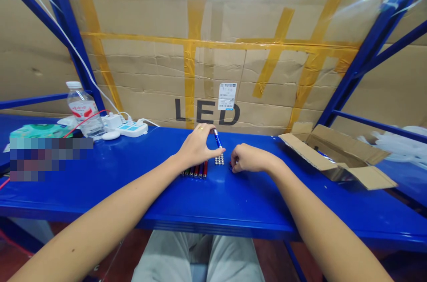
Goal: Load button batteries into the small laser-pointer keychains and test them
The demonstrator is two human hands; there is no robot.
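My left hand (200,144) is closed, with thumb and fingertips on the two ends of a slim blue metal tube (218,138) with silver ends, like a small penlight. The tube is tilted over a block of small silver button cells (219,160) set out in rows. Under my left wrist lies a row of several similar tubes (196,171), red, blue and green, side by side and partly hidden by the hand. My right hand (248,157) rests on the table right of the cells, fingers curled together. A bit of something blue shows at its fingertips, too small to name.
An open cardboard box (333,153) stands at the right of the blue table (213,211). To the left are a water bottle (85,110), a white power strip (133,127) with cables and a green packet (42,131). A large cardboard sheet (150,77) walls off the back.
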